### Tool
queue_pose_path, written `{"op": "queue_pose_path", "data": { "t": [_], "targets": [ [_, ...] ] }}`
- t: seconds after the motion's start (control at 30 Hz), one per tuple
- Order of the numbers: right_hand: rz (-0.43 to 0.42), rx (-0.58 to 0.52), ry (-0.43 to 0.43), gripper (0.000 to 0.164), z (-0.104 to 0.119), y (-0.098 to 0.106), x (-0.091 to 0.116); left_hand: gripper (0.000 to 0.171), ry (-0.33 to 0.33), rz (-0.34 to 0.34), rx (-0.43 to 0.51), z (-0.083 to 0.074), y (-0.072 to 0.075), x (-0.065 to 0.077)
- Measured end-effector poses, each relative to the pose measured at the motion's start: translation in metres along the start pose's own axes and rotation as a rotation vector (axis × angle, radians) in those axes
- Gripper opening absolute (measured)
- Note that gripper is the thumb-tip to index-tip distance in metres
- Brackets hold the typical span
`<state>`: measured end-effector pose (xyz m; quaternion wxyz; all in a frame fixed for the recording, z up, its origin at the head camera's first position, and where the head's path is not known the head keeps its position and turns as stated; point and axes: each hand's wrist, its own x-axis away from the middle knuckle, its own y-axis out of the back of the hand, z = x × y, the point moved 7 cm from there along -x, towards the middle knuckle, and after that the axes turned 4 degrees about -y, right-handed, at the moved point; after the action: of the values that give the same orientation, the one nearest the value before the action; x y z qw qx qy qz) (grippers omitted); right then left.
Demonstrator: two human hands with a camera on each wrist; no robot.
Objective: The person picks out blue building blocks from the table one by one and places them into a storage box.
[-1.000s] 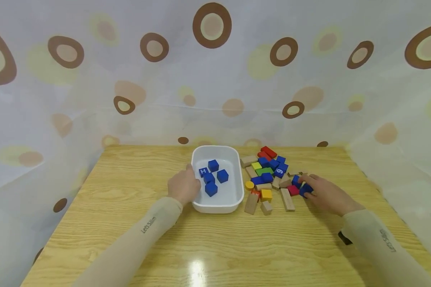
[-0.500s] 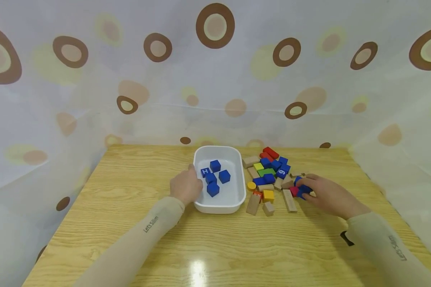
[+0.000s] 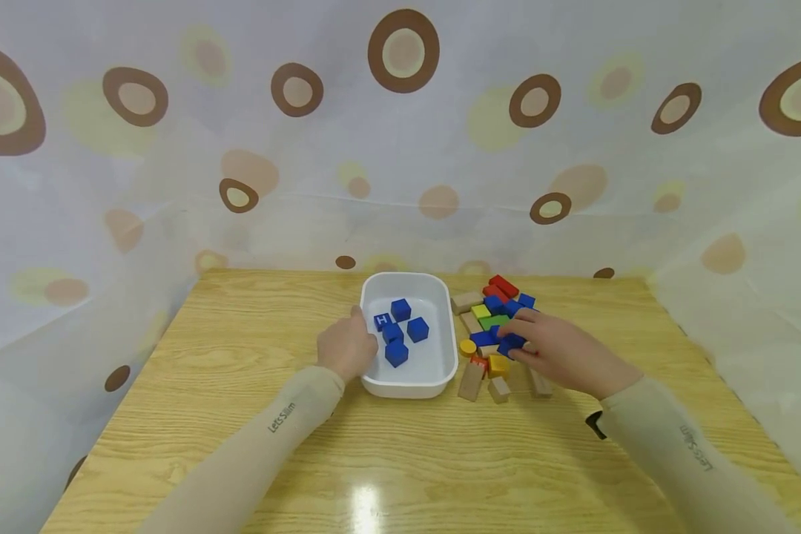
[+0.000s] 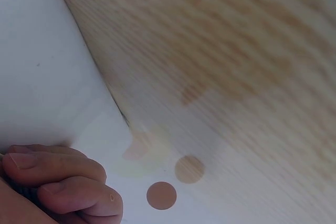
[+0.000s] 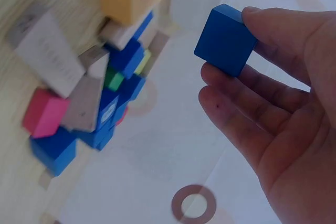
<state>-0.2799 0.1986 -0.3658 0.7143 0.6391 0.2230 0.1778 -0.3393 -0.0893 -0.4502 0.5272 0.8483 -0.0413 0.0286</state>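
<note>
Between the thumb and fingers of my right hand [image 3: 567, 350], a blue cube [image 5: 223, 40] is pinched, held above the block pile in the right wrist view. My left hand [image 3: 347, 345] grips the left side of the white tray [image 3: 407, 389]; its curled fingers [image 4: 79, 195] show in the left wrist view. Several blue cubes lie inside the tray, among them a cube marked H [image 3: 382, 321]. Under and beyond my right hand is a pile of coloured and plain wooden blocks, partly hidden by it.
Red blocks [image 3: 503, 285] lie at the back of the pile, and a yellow disc [image 3: 467, 348] is close to the tray's right wall. A pink block [image 5: 45, 113] is visible in the right wrist view. A patterned sheet [image 3: 400, 163] rises behind the table [image 3: 254, 334].
My right hand has taken a blue cube from the pile's right side and moved left with it, over the middle of the pile. The left hand stays at the tray.
</note>
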Motion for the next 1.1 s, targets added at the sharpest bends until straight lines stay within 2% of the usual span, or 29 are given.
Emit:
{"op": "queue_pose_path", "data": {
  "t": [0.3, 0.67, 0.93, 1.1],
  "targets": [
    [0.004, -0.039, 0.033, 0.031, 0.031, 0.005, -0.034, 0.068, 0.006, -0.005, -0.005, 0.0, 0.003, 0.001],
    [0.164, -0.103, -0.02, 0.035, 0.059, -0.011, -0.083, 0.068, -0.005, -0.015, -0.008, -0.001, 0.002, 0.002],
    [0.212, -0.08, 0.029, 0.036, 0.076, -0.021, -0.115, 0.068, -0.009, -0.001, -0.004, -0.002, 0.002, 0.004],
    [0.237, -0.042, 0.044, 0.036, 0.085, -0.023, -0.128, 0.067, -0.024, -0.006, -0.01, -0.002, 0.002, 0.003]
  ]
}}
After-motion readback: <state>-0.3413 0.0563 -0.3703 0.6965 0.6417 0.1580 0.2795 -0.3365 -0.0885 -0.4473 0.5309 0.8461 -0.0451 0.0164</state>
